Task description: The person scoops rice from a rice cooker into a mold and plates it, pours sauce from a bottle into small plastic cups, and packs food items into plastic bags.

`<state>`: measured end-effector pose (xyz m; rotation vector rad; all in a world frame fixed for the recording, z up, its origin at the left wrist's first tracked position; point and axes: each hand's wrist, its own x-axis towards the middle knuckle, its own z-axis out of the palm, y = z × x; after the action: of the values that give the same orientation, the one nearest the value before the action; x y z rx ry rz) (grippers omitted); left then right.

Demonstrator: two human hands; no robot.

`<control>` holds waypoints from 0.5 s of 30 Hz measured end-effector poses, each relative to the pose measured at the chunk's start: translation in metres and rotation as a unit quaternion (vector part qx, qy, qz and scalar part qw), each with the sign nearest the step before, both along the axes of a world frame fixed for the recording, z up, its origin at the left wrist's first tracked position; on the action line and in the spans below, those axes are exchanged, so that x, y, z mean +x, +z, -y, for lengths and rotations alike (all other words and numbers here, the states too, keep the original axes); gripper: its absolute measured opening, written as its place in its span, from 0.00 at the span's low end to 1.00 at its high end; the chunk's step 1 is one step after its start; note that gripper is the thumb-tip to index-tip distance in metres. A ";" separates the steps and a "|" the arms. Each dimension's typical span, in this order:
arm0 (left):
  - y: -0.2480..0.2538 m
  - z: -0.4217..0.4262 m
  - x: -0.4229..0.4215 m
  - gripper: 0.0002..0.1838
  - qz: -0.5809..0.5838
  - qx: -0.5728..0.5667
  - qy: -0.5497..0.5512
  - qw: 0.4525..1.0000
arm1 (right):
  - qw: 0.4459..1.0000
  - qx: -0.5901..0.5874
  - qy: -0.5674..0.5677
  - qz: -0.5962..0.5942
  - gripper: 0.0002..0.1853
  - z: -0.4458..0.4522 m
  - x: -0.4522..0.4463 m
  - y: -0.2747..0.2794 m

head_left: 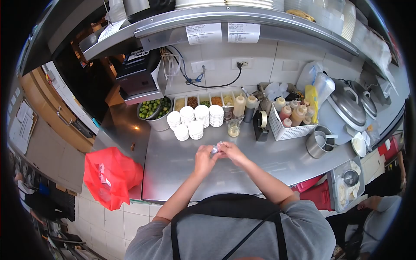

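Over the steel counter (199,177), my left hand (205,159) and my right hand (229,152) meet with bent fingers around a small, shiny, pale item (214,149). It is too small to make out. Just beyond them stand several stacks of white round lids or small cups (196,129). A glass jar (234,128) with pale contents and a utensil in it is a little beyond my right hand. To its right is a black tape dispenser (261,125).
A red plastic bag (110,177) sits at the left. Behind are green limes (151,108), topping containers (204,100) and squeeze bottles in a white basket (294,131). A metal pot (320,143) stands right. Other people (381,221) are at both sides.
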<state>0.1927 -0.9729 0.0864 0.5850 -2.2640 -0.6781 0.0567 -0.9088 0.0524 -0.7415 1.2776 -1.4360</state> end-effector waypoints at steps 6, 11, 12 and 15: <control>0.014 0.006 0.006 0.12 -0.064 0.148 -0.062 0.985 | 0.984 -0.049 0.014 -0.168 0.09 -0.012 -0.012 0.048; 0.044 0.006 0.013 0.10 -0.115 0.510 -0.225 0.822 | 0.963 -0.211 0.098 -0.139 0.06 -0.026 -0.003 0.069; 0.047 0.007 0.014 0.09 -0.115 0.531 -0.234 0.806 | 0.963 -0.211 0.097 -0.139 0.06 -0.026 -0.002 0.068; 0.037 0.025 0.011 0.10 -0.169 0.473 -0.184 0.845 | 0.968 -0.215 0.042 -0.119 0.05 -0.027 0.009 0.067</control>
<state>0.2039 -0.9983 0.1230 0.3998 -1.5952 -1.9668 0.0657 -0.8823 0.1199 -1.2761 1.1035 -1.6095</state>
